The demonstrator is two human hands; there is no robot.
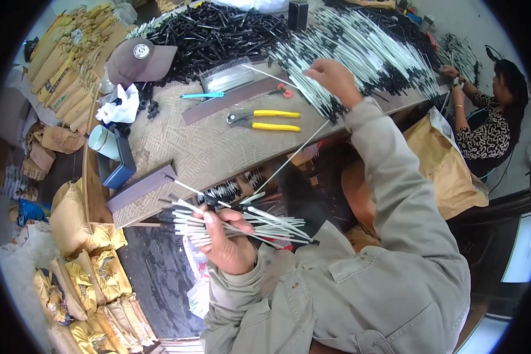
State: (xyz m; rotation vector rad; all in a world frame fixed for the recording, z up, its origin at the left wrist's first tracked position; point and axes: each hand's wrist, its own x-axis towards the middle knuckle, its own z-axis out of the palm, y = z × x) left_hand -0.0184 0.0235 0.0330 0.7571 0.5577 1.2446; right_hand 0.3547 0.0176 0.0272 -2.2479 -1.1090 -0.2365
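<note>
My left hand (227,248) is closed around a loose bundle of thin white rods with black ends (277,224), held low in front of my body, below the table edge. One long thin white rod (295,154) slants from that bundle up toward the table edge. My right hand (333,79) is over the near left side of a big heap of similar white rods with black ends (366,50). Its thumb and fingers are pinched together; what is between them, if anything, is hidden. Yellow-handled pliers (265,120) lie on the table left of that hand.
Black plastic parts (218,38) are heaped at the back. A blue-handled tool (203,95), a cap (140,61) and a blue box (117,162) with a white cup (103,143) are at the left. Another person (489,118) works at the far right. Wrapped packages (94,283) stand lower left.
</note>
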